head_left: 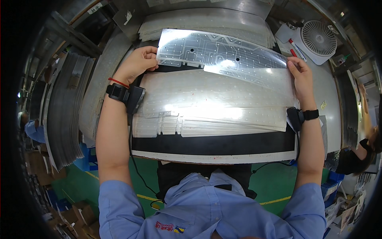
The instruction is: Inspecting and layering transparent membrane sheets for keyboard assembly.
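Observation:
A clear, flexible circuit film (211, 47) with printed traces, dots and two black spots is stretched between my hands and bows slightly. My left hand (140, 63) pinches its left end between thumb and fingers. The right end is pinched by my right hand (301, 77), with the thumb in front. Just below the film lies a stack of translucent sheets (207, 89), which it partly overlaps. Nearer to me, fanned sheets (230, 123) show stepped edges and notches on the left. Both wrists carry black strapped devices, the left one with a cable.
The sheets rest on a black mat (215, 146) at the table's front. More sheets (207, 20) are piled at the back. A white fan (318, 40) stands back right, beside red markers (293, 47). Tall sheet stacks (67, 107) line the left. Another person (354, 157) is at the far right.

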Action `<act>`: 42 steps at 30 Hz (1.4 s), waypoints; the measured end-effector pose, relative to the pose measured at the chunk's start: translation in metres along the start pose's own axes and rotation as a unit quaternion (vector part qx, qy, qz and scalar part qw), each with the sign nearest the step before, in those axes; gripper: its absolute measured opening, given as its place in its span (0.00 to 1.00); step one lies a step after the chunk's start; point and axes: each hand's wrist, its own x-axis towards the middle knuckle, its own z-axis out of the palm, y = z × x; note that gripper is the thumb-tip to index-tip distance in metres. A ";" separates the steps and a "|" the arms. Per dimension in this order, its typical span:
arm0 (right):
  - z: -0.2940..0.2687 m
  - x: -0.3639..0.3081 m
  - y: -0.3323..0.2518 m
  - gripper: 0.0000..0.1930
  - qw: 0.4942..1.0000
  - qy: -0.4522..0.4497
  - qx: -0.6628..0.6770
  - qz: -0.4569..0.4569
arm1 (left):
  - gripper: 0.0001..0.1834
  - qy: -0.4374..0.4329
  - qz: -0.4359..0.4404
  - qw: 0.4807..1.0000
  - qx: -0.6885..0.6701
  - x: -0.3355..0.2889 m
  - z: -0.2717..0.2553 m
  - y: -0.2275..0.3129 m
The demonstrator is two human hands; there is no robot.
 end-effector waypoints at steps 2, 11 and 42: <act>0.000 0.000 0.000 0.09 1.000 0.000 -0.001 0.000 | 0.17 0.001 0.004 1.000 -0.009 0.001 -0.001 -0.003; 0.003 -0.002 -0.006 0.09 1.000 0.006 -0.002 0.007 | 0.09 0.001 0.003 1.000 -0.006 0.001 -0.001 -0.004; 0.004 -0.002 -0.006 0.10 1.000 0.012 -0.009 0.013 | 0.14 0.044 0.009 0.998 -0.049 0.007 -0.002 -0.010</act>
